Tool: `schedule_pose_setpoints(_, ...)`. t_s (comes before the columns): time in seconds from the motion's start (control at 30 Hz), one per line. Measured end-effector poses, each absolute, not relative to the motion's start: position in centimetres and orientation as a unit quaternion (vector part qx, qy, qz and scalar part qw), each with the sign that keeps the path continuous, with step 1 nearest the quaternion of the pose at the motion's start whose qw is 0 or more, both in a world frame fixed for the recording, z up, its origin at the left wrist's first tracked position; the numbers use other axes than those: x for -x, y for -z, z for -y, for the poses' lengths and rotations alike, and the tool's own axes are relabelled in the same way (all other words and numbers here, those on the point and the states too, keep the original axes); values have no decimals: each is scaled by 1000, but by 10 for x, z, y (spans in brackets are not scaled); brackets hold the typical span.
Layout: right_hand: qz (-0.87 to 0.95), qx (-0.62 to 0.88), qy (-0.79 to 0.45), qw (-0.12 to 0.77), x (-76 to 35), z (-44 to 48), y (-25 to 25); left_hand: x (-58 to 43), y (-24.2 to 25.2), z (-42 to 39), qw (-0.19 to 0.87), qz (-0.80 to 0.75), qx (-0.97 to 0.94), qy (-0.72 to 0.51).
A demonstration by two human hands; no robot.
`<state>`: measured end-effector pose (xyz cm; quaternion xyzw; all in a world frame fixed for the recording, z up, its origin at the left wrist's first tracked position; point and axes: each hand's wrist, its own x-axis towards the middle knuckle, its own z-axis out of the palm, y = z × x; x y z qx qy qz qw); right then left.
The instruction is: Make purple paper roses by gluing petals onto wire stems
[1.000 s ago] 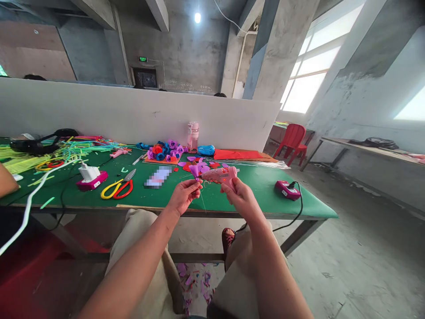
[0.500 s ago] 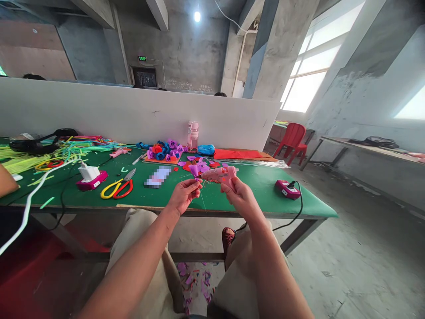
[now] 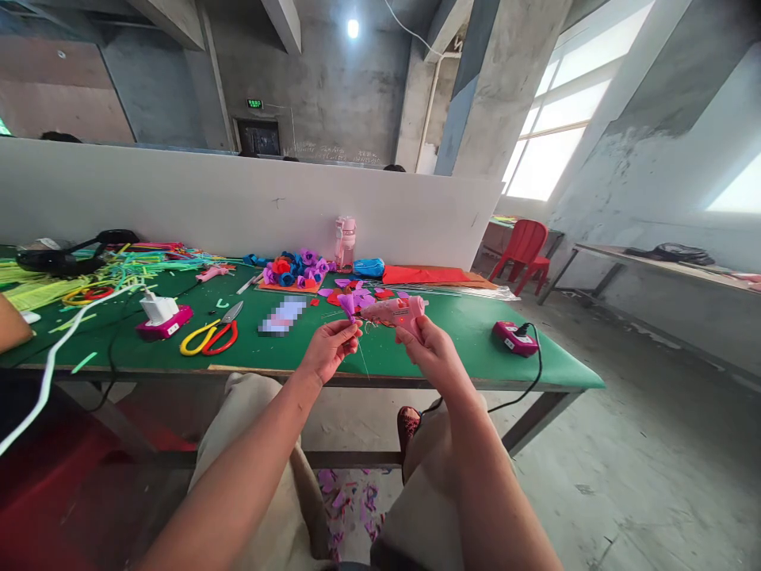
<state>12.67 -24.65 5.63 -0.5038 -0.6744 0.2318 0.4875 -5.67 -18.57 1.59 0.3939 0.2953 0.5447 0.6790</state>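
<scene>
My right hand (image 3: 429, 349) is closed round a pink glue gun (image 3: 395, 311), its nozzle pointing left. My left hand (image 3: 330, 347) pinches a thin wire stem with a small purple paper flower (image 3: 347, 304) at its top. The gun's tip meets the flower just above the front edge of the green table (image 3: 380, 361). Both hands hover over my lap in front of the table.
On the table lie yellow and red scissors (image 3: 209, 336), a pink power strip with a white plug (image 3: 164, 317), a second pink power strip (image 3: 511, 337), finished paper flowers (image 3: 296, 270), a pink bottle (image 3: 346, 243) and coloured sticks (image 3: 119, 268). A red chair (image 3: 524, 252) stands beyond. Another person's arm (image 3: 13, 325) shows at left.
</scene>
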Motion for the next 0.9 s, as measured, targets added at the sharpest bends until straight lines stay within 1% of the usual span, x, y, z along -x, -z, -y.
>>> schedule_pose_setpoints(0.2, 681, 504, -245, 472, -127, 247, -56, 57, -14, 184, 682, -291, -387, -549)
schedule_pose_setpoints(0.43, 638, 505, -297, 500, -130, 249, -59, 59, -14, 184, 685, -293, -392, -540)
schedule_pose_setpoints(0.63, 652, 515, -257, 494, -130, 249, -59, 57, -16, 187, 674, -296, -400, -545)
schedule_pose_setpoints(0.9, 662, 521, -238, 483, -129, 249, -58, 57, -15, 186, 673, -301, -404, -541)
